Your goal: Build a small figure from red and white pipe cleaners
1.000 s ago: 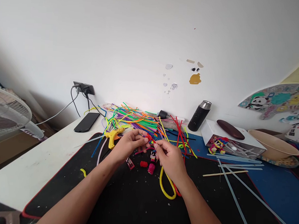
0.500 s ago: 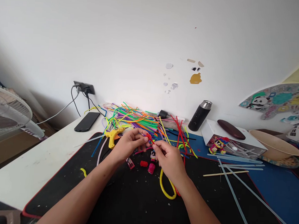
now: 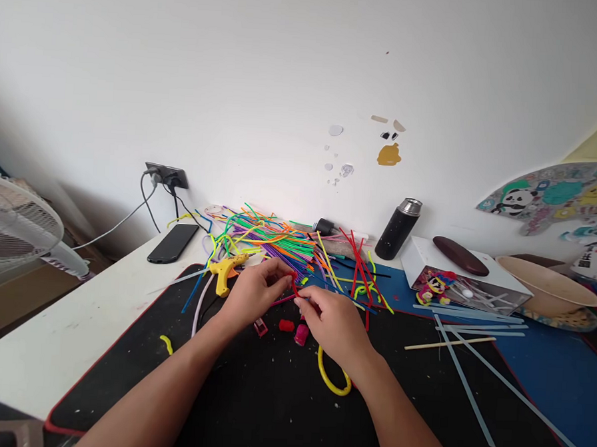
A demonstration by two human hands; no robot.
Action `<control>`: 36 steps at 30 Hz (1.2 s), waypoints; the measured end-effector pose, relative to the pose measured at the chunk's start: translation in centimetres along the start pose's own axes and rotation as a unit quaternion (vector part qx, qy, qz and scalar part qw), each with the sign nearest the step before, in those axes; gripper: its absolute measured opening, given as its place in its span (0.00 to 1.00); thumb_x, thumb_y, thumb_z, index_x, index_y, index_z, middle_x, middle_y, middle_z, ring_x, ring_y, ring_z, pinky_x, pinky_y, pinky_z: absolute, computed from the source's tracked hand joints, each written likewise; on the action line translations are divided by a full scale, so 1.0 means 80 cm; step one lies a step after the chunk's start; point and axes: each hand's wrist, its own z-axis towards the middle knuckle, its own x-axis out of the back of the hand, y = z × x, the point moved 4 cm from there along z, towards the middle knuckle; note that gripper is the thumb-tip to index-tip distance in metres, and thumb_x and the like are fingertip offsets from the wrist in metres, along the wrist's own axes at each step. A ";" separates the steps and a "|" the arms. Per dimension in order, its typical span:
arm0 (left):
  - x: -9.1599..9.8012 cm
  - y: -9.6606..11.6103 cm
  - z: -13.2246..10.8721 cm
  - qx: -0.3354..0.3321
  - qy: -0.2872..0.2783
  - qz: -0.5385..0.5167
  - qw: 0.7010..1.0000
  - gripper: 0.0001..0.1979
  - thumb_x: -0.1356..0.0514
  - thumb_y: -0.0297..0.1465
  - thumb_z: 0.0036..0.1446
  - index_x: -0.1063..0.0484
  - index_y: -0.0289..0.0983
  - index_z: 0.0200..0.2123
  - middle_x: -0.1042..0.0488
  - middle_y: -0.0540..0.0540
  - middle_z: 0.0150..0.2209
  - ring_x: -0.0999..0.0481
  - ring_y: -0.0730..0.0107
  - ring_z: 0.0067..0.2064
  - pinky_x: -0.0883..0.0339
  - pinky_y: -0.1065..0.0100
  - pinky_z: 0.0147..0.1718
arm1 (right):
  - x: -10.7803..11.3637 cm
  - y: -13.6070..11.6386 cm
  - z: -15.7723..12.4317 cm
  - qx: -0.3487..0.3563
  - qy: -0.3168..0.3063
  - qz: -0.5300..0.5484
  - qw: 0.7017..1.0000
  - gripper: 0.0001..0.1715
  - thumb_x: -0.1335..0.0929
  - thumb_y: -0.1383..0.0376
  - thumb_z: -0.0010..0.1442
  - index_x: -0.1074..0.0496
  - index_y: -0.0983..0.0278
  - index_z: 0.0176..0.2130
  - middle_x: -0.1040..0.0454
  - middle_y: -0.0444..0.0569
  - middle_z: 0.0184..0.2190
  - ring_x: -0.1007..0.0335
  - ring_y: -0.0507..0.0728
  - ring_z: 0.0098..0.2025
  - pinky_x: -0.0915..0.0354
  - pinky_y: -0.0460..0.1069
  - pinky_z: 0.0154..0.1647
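Between my fingertips is a red pipe cleaner, bent or coiled at its left end. My left hand pinches that end, and my right hand pinches the other side, so both are closed on it. Just below my hands, a small red coiled piece and a magenta coiled piece lie on the black mat; my right hand partly covers what adjoins the magenta piece. Beside my left wrist is a small pink-red object, too small to name. A yellow loop sits under my right forearm.
A yellow glue gun lies left of my hands. Behind them spreads a pile of coloured pipe cleaners. A phone, a black flask, a white box, a small colourful figure and translucent glue sticks surround the mat.
My hands have drawn slightly closer together, and the left fingers have curled further round the red pipe cleaner. The right hand now covers the black-and-white part above the magenta piece.
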 end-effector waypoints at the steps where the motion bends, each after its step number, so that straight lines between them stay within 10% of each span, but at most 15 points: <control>1: -0.001 0.000 -0.001 -0.011 -0.008 0.034 0.999 0.04 0.35 0.33 0.60 0.21 0.40 0.37 0.18 0.47 0.32 0.21 0.64 0.33 0.32 0.67 0.33 | 0.001 -0.001 0.000 0.008 -0.003 -0.007 1.000 0.10 0.33 0.60 0.71 0.22 0.58 0.41 0.17 0.46 0.32 0.21 0.58 0.33 0.39 0.49 0.35; 12: -0.017 0.018 -0.011 -0.048 -0.162 0.033 0.985 0.05 0.37 0.30 0.62 0.20 0.39 0.35 0.18 0.47 0.35 0.21 0.65 0.36 0.31 0.69 0.38 | 0.031 0.007 0.002 -0.007 0.064 0.012 0.998 0.11 0.32 0.60 0.70 0.22 0.58 0.37 0.19 0.45 0.30 0.24 0.57 0.33 0.38 0.48 0.35; 25: -0.013 0.010 -0.009 0.028 -0.063 -0.211 0.975 0.12 0.29 0.38 0.56 0.22 0.35 0.34 0.21 0.48 0.29 0.26 0.72 0.28 0.30 0.71 0.29 | 0.014 0.011 0.002 -0.082 0.000 0.182 0.980 0.17 0.34 0.54 0.71 0.23 0.60 0.36 0.27 0.40 0.22 0.32 0.52 0.21 0.41 0.46 0.26; 36: -0.007 0.004 -0.004 -0.070 -0.016 0.107 0.992 0.04 0.37 0.30 0.62 0.21 0.38 0.37 0.18 0.48 0.34 0.21 0.67 0.34 0.32 0.68 0.34 | 0.004 -0.001 0.000 0.018 -0.015 -0.032 0.999 0.12 0.34 0.64 0.72 0.22 0.60 0.38 0.18 0.45 0.31 0.23 0.56 0.34 0.43 0.47 0.33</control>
